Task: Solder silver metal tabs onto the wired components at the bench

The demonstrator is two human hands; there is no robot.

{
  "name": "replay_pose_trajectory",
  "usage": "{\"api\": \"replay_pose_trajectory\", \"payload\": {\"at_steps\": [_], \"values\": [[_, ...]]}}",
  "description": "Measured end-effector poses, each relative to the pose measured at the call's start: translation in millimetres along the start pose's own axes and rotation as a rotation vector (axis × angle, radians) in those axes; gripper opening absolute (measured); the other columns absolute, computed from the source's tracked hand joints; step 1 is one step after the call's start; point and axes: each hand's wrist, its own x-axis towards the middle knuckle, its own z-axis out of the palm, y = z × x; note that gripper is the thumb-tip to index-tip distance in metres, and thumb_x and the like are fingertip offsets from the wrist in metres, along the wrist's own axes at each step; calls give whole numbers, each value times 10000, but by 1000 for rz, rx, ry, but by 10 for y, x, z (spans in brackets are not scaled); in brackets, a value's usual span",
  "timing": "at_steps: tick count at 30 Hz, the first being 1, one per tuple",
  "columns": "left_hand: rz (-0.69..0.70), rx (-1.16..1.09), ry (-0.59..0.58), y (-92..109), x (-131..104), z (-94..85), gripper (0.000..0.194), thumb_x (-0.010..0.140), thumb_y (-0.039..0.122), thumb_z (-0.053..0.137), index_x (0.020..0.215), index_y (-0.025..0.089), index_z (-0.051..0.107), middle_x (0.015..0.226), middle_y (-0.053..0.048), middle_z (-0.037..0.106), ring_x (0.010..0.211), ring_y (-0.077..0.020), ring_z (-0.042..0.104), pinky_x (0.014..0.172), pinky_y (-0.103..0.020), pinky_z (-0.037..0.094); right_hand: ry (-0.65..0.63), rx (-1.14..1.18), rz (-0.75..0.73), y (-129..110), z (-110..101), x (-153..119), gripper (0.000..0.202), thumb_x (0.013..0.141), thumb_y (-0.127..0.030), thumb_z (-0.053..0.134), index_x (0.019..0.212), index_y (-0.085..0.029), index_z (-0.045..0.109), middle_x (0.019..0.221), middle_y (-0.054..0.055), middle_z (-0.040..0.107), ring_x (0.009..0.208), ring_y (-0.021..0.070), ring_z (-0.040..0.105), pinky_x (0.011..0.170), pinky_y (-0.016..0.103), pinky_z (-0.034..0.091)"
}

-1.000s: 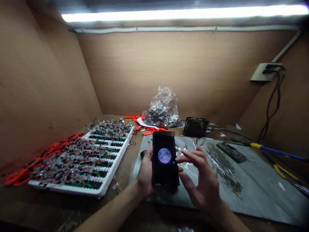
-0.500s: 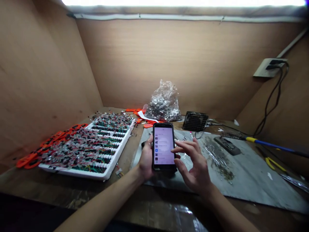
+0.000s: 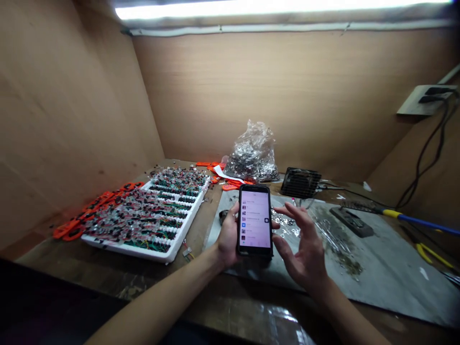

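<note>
Phone (image 3: 254,220), dark case, screen lit, pale pinkish-lilac. List on screen: small icons in a column down the left, one of them blue, short lines of text beside them, too small to read. Round dark button with a light centre near the screen's right edge. Phone upright in portrait, screen toward the wearer, held above the near part of a grey mat (image 3: 395,273).

Left hand (image 3: 227,242) wrapped round the phone from its left side, thumb along that edge; fingers behind mostly hidden. Right hand (image 3: 307,249) just right of the phone, thumb and index spread apart, nothing pinched; whether any fingertip touches the phone, cannot tell.

White tray (image 3: 178,247) on the left, packed with wired parts, orange pieces (image 3: 81,223) along its far left side. Clear bag (image 3: 253,153) of shiny small parts behind the phone. Black grilled box (image 3: 300,182) right of the bag. Dark flat device (image 3: 352,222) on the mat, blue-and-yellow handle (image 3: 422,220) near it.
</note>
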Motion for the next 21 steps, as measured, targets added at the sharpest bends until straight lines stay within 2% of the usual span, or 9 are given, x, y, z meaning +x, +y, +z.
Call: {"api": "replay_pose_trajectory", "payload": {"at_steps": [6,11,17,21], "values": [[-8,3,14,11,-11,24,747,1046,643,332,1397,62,642,1159,-229,773,1058,-363,755,954,-481,580,-16,11,-11,-18,19,-9,700,960,-310,683,1590,-273,378,1395,129,647,1289,337,631,1251,733,262],[25,32,31,-3,12,-9,717,1037,620,389,1390,50,641,1165,-235,772,1089,-373,744,977,-497,570,-13,75,13,-26,24,-5,691,960,-312,681,1583,-295,383,1423,143,623,1098,305,718,1187,752,371],[42,59,18,-5,17,-34,678,1036,583,426,1372,34,642,1169,-232,772,1083,-360,745,982,-474,564,-19,62,14,-35,18,-1,696,959,-305,674,1587,-300,374,1415,133,633,1087,303,733,1239,775,255],[34,81,16,-1,12,-35,710,1034,613,406,1352,28,651,1134,-233,779,1020,-343,759,950,-452,567,-20,49,24,-22,18,-7,696,957,-328,680,1584,-296,379,1406,134,642,1094,308,730,1239,772,261]]}}
